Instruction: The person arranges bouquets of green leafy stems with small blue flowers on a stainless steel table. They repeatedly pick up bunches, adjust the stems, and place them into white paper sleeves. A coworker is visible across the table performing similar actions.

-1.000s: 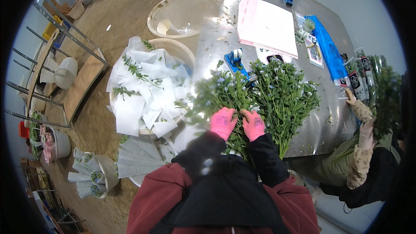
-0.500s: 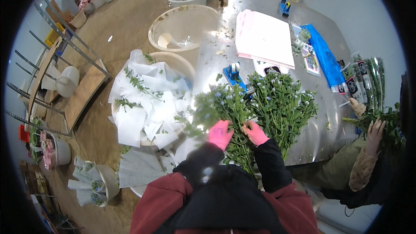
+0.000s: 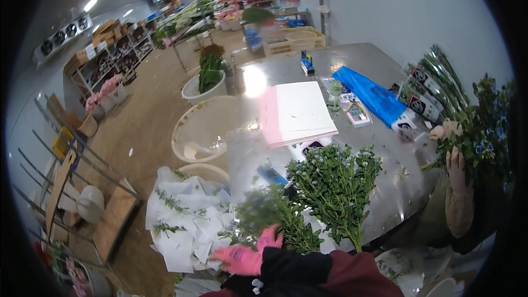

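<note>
My left hand, in a pink glove, is at the lower middle beside a heap of white wrapping sheets; its fingers stretch out leftward, slightly smeared. Close to it, my right hand, also pink-gloved, closes around the stems of a leafy sprig with small pale blue flowers, blurred by motion. More cut leafy stems lie just right of that hand. A larger bunch of blue-flowered stems rests on the metal table. My sleeve hides part of the wrists.
Pink and white paper sheets, a blue tape dispenser and a blue plastic wrapper lie on the table. Large round tubs line its left side. At right, a co-worker's hand holds flowers; a metal rack stands left.
The view has tilted up, showing more of the room. My hands have shifted left and lower, away from the larger bunch and toward the white sheets, and my left fingers have spread.
</note>
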